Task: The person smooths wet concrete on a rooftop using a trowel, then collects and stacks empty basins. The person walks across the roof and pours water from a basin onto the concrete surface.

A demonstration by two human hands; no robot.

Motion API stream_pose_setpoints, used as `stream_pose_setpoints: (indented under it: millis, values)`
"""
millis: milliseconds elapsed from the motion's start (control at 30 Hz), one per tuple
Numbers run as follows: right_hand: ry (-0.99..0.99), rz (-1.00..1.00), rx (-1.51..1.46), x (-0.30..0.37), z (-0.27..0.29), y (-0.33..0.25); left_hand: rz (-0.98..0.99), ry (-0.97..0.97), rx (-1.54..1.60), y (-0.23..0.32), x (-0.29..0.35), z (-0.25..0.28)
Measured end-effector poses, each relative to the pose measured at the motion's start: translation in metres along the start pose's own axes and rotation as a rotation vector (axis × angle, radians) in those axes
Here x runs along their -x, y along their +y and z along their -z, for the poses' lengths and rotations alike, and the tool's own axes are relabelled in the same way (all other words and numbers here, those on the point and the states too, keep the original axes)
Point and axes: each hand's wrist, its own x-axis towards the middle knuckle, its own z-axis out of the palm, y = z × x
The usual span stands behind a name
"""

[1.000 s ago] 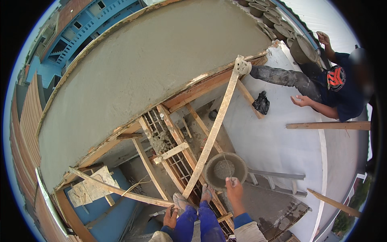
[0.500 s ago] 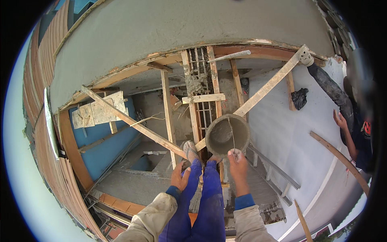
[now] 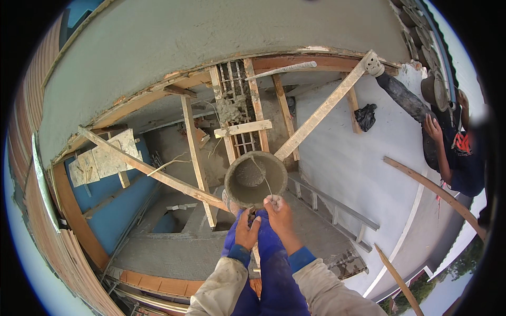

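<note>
A round bucket (image 3: 236, 184), coated with grey cement, hangs tilted in front of me above my legs, its mouth facing me. Inside I see grey, wet-looking residue at the bottom. My right hand (image 3: 280, 217) is closed on the thin bucket handle (image 3: 266, 178) at the near rim. Just left of it, my left hand (image 3: 246, 229) is at the bucket's near lower edge, thumb and fingers apart; whether the fingertips touch the bucket I cannot tell. Past the bucket, a narrow timber form holds steel bars (image 3: 230, 75) and a lump of wet concrete (image 3: 232, 108).
A short wooden crosspiece (image 3: 243, 128) spans the form. Diagonal planks (image 3: 329, 113) meet near my feet, over a drop to a lower floor. Beyond lies a wet concrete slab (image 3: 221, 31). At right a co-worker's arm (image 3: 440, 150) shows near stacked buckets (image 3: 435, 90); a ladder (image 3: 337, 213) leans below.
The bucket has swung left and nearer to me, in my right hand. My left hand has moved up to the bucket's near edge. The view has turned slightly right.
</note>
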Motion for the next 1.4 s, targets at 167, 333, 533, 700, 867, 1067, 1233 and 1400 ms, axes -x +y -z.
stream_pose_setpoints:
  millis: [167, 333, 533, 700, 867, 1067, 1233, 1400]
  values:
    - [0.411, -0.046, -0.152, 0.012, 0.057, 0.012, 0.034, 0.025, 0.003, -0.011, 0.009, 0.046]
    - [0.611, -0.031, -0.151, -0.020, 0.118, 0.026, 0.077, 0.094, -0.101, -0.030, 0.003, 0.097]
    - [0.721, -0.169, -0.330, -0.100, 0.183, 0.068, 0.008, 0.025, -0.233, -0.043, -0.006, 0.119]
    - [0.891, -0.103, 0.001, -0.157, 0.265, 0.101, -0.032, -0.015, -0.280, -0.034, -0.018, 0.115]
    - [0.870, 0.100, 0.003, -0.170, 0.347, 0.060, -0.051, -0.079, -0.265, -0.027, -0.034, 0.106]
    - [0.868, 0.364, -0.172, -0.191, 0.439, -0.066, -0.114, -0.103, -0.378, -0.007, -0.054, 0.098]
    - [0.861, 0.501, -0.310, -0.213, 0.486, -0.174, -0.136, -0.064, -0.475, 0.004, -0.063, 0.122]
    - [0.852, 0.622, -0.361, -0.228, 0.531, -0.279, -0.098, -0.003, -0.580, -0.001, -0.060, 0.173]
